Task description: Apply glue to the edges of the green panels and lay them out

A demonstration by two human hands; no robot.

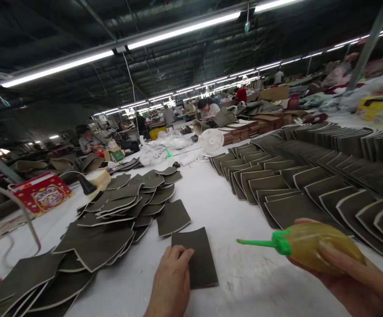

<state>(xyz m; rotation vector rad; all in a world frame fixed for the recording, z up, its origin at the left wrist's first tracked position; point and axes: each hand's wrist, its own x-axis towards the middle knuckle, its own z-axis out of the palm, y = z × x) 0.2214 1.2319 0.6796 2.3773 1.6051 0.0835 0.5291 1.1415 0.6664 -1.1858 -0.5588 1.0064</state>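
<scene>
My right hand [334,264] is wrapped around a squeeze bottle [323,244] of amber liquid. The bottle lies tilted sideways, its long green nozzle pointing left above the white table [240,281]. At the front middle, my left hand [173,279] has its curled fingers closed at the left edge of a dark olive-grey cut panel [202,262] lying flat. Its thumb tip is hidden behind the fingers. Just beyond sits another loose panel [173,217], beside a spread pile of similar panels [102,240] on the left.
Overlapping rows of pale-edged panels [290,209] fill the table's right side. Farther back stand a white round fan [211,141], clear plastic bags [155,154] and brown stacks [253,127]. A red printed box [42,193] is at left. Several people work in the background.
</scene>
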